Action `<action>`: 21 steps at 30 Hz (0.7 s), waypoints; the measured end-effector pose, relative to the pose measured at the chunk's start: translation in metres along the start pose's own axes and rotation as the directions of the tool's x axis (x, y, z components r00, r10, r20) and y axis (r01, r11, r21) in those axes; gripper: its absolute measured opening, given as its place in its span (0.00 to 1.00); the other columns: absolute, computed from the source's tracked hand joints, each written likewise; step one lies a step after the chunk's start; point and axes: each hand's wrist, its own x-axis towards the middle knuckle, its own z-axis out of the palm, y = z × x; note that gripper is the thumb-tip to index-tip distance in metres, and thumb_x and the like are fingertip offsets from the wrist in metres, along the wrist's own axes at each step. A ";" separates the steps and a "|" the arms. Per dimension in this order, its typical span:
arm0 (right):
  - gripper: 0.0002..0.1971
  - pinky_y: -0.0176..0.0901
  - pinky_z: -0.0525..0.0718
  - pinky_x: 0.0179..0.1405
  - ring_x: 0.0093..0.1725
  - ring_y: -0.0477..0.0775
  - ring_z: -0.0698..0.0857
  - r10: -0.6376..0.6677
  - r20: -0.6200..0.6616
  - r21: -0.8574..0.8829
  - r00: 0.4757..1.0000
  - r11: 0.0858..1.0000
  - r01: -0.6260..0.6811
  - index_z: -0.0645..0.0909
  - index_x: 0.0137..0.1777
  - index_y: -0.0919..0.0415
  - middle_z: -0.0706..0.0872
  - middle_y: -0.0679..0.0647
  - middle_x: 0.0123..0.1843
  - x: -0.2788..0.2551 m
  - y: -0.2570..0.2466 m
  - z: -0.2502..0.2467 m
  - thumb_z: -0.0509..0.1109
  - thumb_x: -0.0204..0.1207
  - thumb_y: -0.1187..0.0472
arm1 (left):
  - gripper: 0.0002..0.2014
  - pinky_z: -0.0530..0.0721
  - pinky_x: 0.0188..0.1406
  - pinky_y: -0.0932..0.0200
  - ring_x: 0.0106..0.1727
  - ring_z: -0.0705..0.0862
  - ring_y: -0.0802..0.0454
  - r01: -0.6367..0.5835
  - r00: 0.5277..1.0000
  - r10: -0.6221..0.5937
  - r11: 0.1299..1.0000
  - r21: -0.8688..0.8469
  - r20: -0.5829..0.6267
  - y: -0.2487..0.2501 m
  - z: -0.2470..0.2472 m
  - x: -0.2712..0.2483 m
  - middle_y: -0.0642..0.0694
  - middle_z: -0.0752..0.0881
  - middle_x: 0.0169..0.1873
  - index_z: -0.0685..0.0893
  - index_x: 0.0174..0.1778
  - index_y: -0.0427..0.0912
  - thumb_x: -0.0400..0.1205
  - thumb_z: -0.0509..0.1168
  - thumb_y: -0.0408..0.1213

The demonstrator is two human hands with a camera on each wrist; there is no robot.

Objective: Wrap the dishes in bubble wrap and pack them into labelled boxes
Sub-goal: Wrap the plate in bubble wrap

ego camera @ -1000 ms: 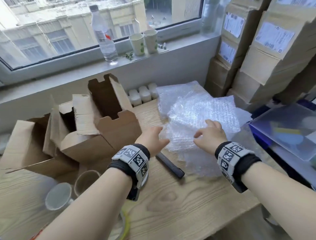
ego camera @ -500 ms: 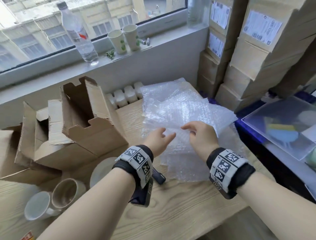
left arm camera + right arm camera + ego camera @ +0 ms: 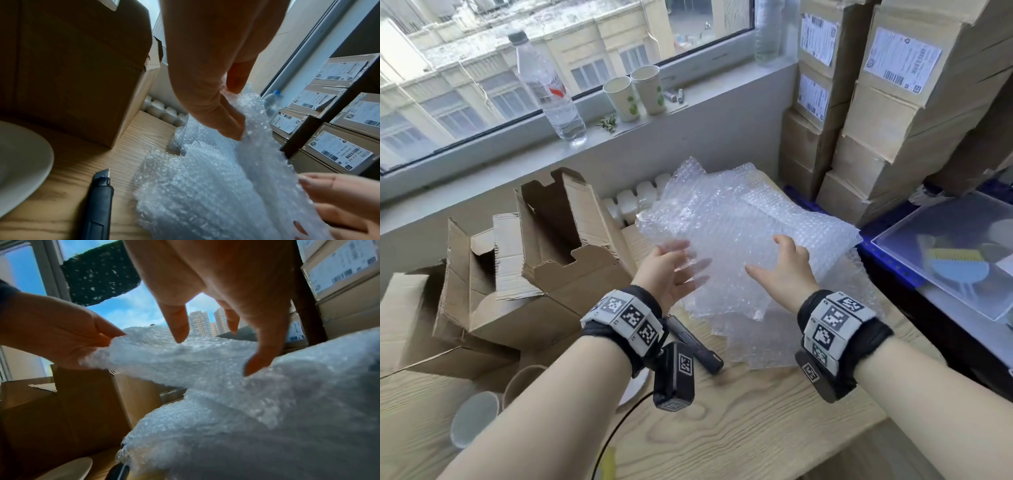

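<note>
A pile of bubble wrap (image 3: pixel 784 329) lies on the wooden table (image 3: pixel 739 428). Its top sheet (image 3: pixel 739 219) is raised off the pile. My left hand (image 3: pixel 671 270) pinches the sheet's left edge (image 3: pixel 244 110) between thumb and fingers. My right hand (image 3: pixel 784 260) lies on top of the sheet with its fingers (image 3: pixel 257 360) spread, tips touching it. A white mug (image 3: pixel 472 418), a brown mug (image 3: pixel 524 380) and a white plate (image 3: pixel 20 162) sit at the near left. Open, empty cardboard boxes (image 3: pixel 544 246) stand left of the wrap.
A dark box cutter (image 3: pixel 695 346) lies between my wrists, blade end out (image 3: pixel 107 172). Stacked labelled cartons (image 3: pixel 893 102) fill the right. A clear lidded bin (image 3: pixel 955 246) sits beside the table. A water bottle (image 3: pixel 551 89) and paper cups (image 3: pixel 633 92) stand on the sill.
Both hands rose from the pile, and the top sheet of bubble wrap came up with them. My left hand went from reaching to pinching its edge.
</note>
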 end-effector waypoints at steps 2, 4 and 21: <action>0.40 0.52 0.66 0.72 0.75 0.64 0.66 0.017 0.064 0.034 0.998 0.999 -0.019 0.52 0.81 0.59 0.61 0.64 0.78 0.001 0.000 0.004 0.69 0.77 0.48 | 0.08 0.89 0.46 0.46 0.50 0.88 0.44 -0.007 1.000 0.008 0.999 0.037 -0.030 0.000 -0.006 0.002 0.43 0.83 0.46 0.76 0.53 0.41 0.84 0.58 0.25; 0.40 0.49 0.68 0.70 0.76 0.64 0.67 0.043 0.109 0.036 0.993 0.998 -0.047 0.45 0.82 0.62 0.63 0.66 0.79 0.001 0.000 0.008 0.64 0.81 0.47 | 0.06 0.85 0.47 0.52 0.54 0.85 0.47 -0.072 0.991 0.092 0.980 0.184 -0.101 0.000 -0.013 0.006 0.46 0.84 0.47 0.77 0.50 0.44 0.83 0.62 0.28; 0.28 0.54 0.71 0.73 0.70 0.58 0.74 -0.192 -0.056 0.254 0.980 0.946 0.200 0.73 0.71 0.64 0.76 0.60 0.68 -0.022 -0.078 0.029 0.60 0.81 0.42 | 0.11 0.78 0.45 0.68 0.38 0.81 0.65 -0.535 0.744 0.667 0.554 0.638 0.045 0.036 -0.075 -0.040 0.55 0.81 0.34 0.78 0.38 0.44 0.83 0.60 0.26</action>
